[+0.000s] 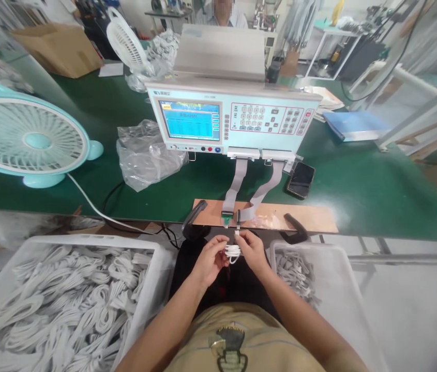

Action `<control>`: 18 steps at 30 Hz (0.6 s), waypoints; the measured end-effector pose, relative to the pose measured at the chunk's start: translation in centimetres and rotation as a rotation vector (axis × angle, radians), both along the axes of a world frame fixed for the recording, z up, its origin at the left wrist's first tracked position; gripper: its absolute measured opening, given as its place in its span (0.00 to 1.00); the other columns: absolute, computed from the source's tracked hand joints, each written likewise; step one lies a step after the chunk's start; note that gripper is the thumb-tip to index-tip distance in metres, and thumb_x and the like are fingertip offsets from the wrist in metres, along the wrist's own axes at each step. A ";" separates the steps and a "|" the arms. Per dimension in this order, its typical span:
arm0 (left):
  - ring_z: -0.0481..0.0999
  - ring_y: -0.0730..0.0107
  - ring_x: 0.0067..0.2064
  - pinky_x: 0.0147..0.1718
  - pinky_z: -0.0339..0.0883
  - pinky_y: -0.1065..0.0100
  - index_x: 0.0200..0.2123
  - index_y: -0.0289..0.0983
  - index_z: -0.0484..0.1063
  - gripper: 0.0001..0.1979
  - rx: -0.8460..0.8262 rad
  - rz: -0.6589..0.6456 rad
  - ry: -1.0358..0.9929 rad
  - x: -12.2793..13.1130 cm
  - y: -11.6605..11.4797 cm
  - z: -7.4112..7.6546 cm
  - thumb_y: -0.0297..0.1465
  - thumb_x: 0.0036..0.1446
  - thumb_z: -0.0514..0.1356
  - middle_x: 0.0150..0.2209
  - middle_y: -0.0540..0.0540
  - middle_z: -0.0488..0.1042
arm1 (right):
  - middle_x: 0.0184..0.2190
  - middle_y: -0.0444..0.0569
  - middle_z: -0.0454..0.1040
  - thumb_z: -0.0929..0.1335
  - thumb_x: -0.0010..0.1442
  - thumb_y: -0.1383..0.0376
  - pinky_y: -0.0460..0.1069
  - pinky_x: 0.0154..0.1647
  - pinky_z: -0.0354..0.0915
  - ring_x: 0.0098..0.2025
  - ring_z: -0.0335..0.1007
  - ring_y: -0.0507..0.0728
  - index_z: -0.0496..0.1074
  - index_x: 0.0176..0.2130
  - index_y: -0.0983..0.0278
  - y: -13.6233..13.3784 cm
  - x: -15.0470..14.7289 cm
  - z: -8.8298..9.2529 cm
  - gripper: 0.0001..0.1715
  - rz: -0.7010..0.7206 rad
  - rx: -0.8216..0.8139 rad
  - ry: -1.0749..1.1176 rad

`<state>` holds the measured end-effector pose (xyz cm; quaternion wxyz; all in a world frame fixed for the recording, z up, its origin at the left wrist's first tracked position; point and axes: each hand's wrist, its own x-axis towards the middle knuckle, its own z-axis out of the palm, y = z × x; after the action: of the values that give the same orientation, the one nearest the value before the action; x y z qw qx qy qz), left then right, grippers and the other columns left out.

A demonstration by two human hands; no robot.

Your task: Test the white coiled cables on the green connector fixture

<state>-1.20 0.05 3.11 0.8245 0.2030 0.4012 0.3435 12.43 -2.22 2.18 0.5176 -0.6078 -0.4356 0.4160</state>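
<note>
Both of my hands meet in front of me just below a small wooden board (311, 217) at the table's edge. My left hand (211, 259) and my right hand (253, 250) are closed on a coiled white cable (232, 253). My right fingers hold one cable end up by two connectors (231, 220) on the board. Grey ribbon cables (237, 181) run from those connectors up to a pale blue tester (229, 121) with a lit screen.
A white bin (156, 258) full of coiled white cables stands at my left, and another white bin (338, 289) with several cables at my right. On the green table are a turquoise fan (28, 139), a crumpled plastic bag (144, 155), a phone (301, 179) and a blue folder (352, 125). A person sits behind the tester.
</note>
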 end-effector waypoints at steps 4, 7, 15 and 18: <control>0.69 0.77 0.23 0.23 0.66 0.75 0.33 0.33 0.70 0.09 -0.070 -0.023 -0.181 -1.1 0.0 -0.3 0.24 0.44 0.60 0.23 0.50 0.69 | 0.21 0.42 0.66 0.65 0.53 0.57 0.45 0.26 0.59 0.24 0.59 0.51 0.69 0.28 0.64 0.2 0.1 0.0 0.13 -0.038 0.006 0.005; 0.72 0.76 0.28 0.29 0.70 0.73 0.38 0.32 0.71 0.16 -0.056 -0.065 -0.254 -1.9 0.0 -0.6 0.20 0.42 0.59 0.28 0.47 0.72 | 0.22 0.42 0.66 0.65 0.53 0.57 0.46 0.27 0.59 0.24 0.60 0.51 0.70 0.28 0.64 0.2 0.3 0.0 0.12 -0.034 0.000 0.040; 0.70 0.78 0.22 0.22 0.69 0.74 0.35 0.32 0.72 0.12 0.110 -0.006 0.031 -1.2 0.2 -0.4 0.30 0.45 0.64 0.24 0.50 0.71 | 0.18 0.41 0.66 0.69 0.47 0.57 0.45 0.23 0.57 0.21 0.59 0.50 0.70 0.24 0.65 0.5 0.2 1.2 0.13 -0.036 -0.123 0.223; 0.69 0.76 0.21 0.19 0.66 0.73 0.29 0.32 0.71 0.12 0.273 0.007 0.175 -0.6 0.5 0.1 0.37 0.48 0.61 0.22 0.50 0.70 | 0.17 0.41 0.67 0.71 0.44 0.57 0.45 0.21 0.56 0.19 0.57 0.49 0.70 0.22 0.65 0.8 -0.2 1.6 0.13 -0.094 -0.190 0.409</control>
<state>-1.84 0.60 3.17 0.7501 0.3410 0.4216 0.3786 12.22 -1.45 3.80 0.5542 -0.5765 -0.2517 0.5451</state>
